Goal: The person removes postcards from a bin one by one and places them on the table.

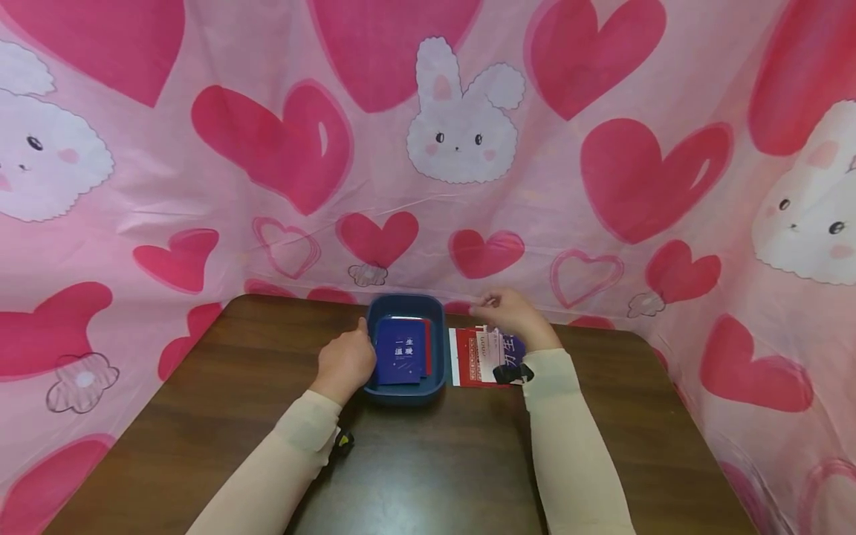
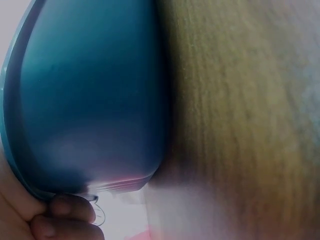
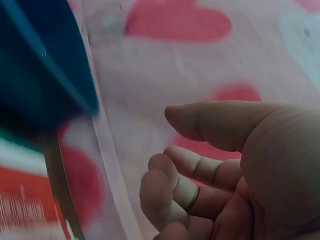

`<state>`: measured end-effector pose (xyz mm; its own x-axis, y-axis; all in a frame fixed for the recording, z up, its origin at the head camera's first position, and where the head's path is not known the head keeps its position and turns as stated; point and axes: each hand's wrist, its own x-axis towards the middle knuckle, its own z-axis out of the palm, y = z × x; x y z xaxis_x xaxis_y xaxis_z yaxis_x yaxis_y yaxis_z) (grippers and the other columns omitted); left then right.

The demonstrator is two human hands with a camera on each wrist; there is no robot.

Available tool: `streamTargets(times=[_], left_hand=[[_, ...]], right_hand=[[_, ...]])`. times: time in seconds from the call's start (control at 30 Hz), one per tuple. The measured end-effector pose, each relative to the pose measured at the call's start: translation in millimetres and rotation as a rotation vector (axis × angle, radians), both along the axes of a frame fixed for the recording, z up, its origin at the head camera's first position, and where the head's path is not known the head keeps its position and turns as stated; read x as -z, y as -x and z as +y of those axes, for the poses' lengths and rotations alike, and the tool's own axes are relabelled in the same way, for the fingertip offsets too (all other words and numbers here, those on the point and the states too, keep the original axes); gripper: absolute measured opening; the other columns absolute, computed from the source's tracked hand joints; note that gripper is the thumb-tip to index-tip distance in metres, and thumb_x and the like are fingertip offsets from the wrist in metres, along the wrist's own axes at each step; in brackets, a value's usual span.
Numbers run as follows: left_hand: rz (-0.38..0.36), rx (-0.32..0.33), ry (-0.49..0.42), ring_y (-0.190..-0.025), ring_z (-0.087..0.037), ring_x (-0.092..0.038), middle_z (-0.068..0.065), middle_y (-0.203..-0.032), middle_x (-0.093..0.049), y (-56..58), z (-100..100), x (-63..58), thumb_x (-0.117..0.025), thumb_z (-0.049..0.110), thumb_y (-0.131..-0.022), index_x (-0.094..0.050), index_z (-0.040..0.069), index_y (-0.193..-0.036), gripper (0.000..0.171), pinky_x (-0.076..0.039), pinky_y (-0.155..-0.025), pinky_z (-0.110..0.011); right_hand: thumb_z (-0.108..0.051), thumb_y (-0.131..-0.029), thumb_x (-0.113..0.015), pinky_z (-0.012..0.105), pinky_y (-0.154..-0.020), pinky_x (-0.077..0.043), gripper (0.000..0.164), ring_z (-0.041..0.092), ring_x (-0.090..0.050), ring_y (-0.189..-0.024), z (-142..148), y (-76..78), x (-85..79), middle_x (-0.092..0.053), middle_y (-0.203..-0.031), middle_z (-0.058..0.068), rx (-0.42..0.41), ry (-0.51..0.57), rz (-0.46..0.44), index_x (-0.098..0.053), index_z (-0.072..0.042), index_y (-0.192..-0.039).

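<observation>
A dark blue plastic basin (image 1: 397, 397) stands on the table, its smooth outer wall (image 2: 95, 95) filling much of the left wrist view. My left hand (image 1: 346, 362) grips its left rim, with curled fingers (image 2: 70, 212) against the outside. Inside the basin lies a blue packet (image 1: 399, 353) with white Chinese characters, over a red one (image 1: 428, 348) that shows along its right edge. My right hand (image 1: 511, 316) hovers right of the basin, fingers loosely bent and holding nothing; the thumb is apart from the fingers in the right wrist view.
Beneath my right wrist, red and white packets (image 1: 464, 364) and a blue-purple one (image 1: 513, 348) lie on the brown wooden table (image 1: 414, 468), partly hidden by the arm. A pink curtain (image 1: 388, 186) with hearts and rabbits hangs close behind the table's back edge.
</observation>
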<state>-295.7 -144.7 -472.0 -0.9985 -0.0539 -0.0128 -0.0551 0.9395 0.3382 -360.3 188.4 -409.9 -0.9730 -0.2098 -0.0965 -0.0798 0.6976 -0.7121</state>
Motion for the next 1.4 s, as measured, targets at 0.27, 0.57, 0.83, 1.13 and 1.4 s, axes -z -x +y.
streamTargets(times=[0.27, 0.57, 0.83, 1.13, 1.4], left_hand=[[-0.023, -0.004, -0.012, -0.077, -0.033, -0.072, -0.019, -0.101, -0.08, 0.8, 1, 0.2, -0.053, 0.029, -0.117, -0.038, 0.001, -0.175, 0.066, -0.067, -0.069, -0.05], [-0.026, -0.004, -0.011, -0.084, -0.036, -0.077, -0.022, -0.111, -0.082, 1.5, 0, 1.2, -0.052, 0.029, -0.117, -0.038, 0.001, -0.175, 0.066, -0.068, -0.074, -0.054], [-0.024, -0.013, -0.004, -0.083, -0.037, -0.076, -0.022, -0.108, -0.082, 3.0, 0, 2.4, -0.051, 0.029, -0.117, -0.039, 0.002, -0.175, 0.065, -0.068, -0.075, -0.055], [-0.02, 0.003, 0.001, -0.084, -0.037, -0.076, -0.023, -0.109, -0.082, 2.5, 1, 2.2, -0.049, 0.028, -0.117, -0.04, 0.003, -0.175, 0.063, -0.067, -0.072, -0.055], [-0.041, 0.013, -0.021, -0.069, -0.03, -0.067, -0.015, -0.086, -0.073, 2.4, -2, 1.0, -0.051, 0.029, -0.117, -0.037, 0.003, -0.176, 0.066, -0.063, -0.061, -0.045]], right_hand=[[-0.03, -0.106, -0.082, 0.042, -0.088, -0.071, 0.035, 0.03, -0.08, -0.092, -75, 2.9, -12.1, -0.08, -0.107, 0.015, -0.12, 0.035, -0.07, -0.074, -0.005, -0.129], [-0.026, -0.105, -0.082, 0.037, -0.07, -0.071, 0.045, 0.027, -0.082, -0.08, -137, 7.7, -2.8, -0.08, -0.106, 0.019, -0.158, -0.127, -0.068, -0.07, 0.002, -0.137], [-0.036, -0.102, -0.084, 0.045, -0.083, -0.072, 0.042, 0.029, -0.082, -0.083, -166, 24.9, 19.8, -0.084, -0.105, 0.015, -0.154, -0.43, 0.005, -0.08, 0.002, -0.119], [-0.054, -0.09, -0.092, 0.048, -0.103, -0.067, 0.057, 0.022, -0.077, -0.099, -178, 48.0, 57.7, -0.085, -0.119, 0.004, -0.101, -0.592, -0.01, -0.084, -0.012, -0.127], [-0.055, -0.084, -0.098, 0.048, -0.102, -0.067, 0.06, 0.023, -0.074, -0.094, -183, 43.6, 55.0, -0.083, -0.107, 0.004, -0.102, -0.644, -0.063, -0.083, -0.011, -0.122]])
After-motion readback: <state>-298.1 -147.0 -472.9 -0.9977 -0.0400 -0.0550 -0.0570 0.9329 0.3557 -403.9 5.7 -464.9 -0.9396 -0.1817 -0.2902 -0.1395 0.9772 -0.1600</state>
